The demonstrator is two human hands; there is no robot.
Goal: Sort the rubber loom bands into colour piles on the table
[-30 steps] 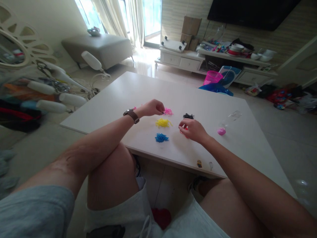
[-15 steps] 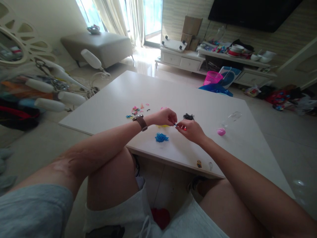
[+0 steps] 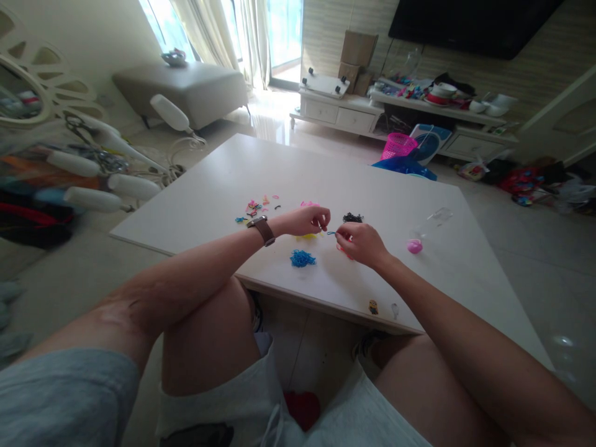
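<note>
Between finger and thumb of my right hand (image 3: pixel 361 241) is a small blue rubber band (image 3: pixel 331 233), its loop sticking out to the left. My left hand (image 3: pixel 316 219), with a watch (image 3: pixel 263 230) on the wrist, is curled with fingertips close together just left of that loop; anything in them is too small to make out. Below the hands lies a pile of blue rubber bands (image 3: pixel 302 258). Red bands (image 3: pixel 343 251) show partly under my right hand. Black bands (image 3: pixel 352 217) lie behind it, and yellow bands (image 3: pixel 306 236) and pink bands (image 3: pixel 309 203) lie around my left hand.
Mixed coloured pieces (image 3: pixel 254 208) lie left on the white table (image 3: pixel 395 192). To the right are a pink round object (image 3: pixel 414 246) and a clear plastic piece (image 3: pixel 440 215). A minion figure (image 3: pixel 373 307) and a small clear item (image 3: pixel 395 310) sit by the near edge.
My hands have moved slightly apart. The blue band now shows as a loop from my right fingers, where before both hands' fingertips met at it.
</note>
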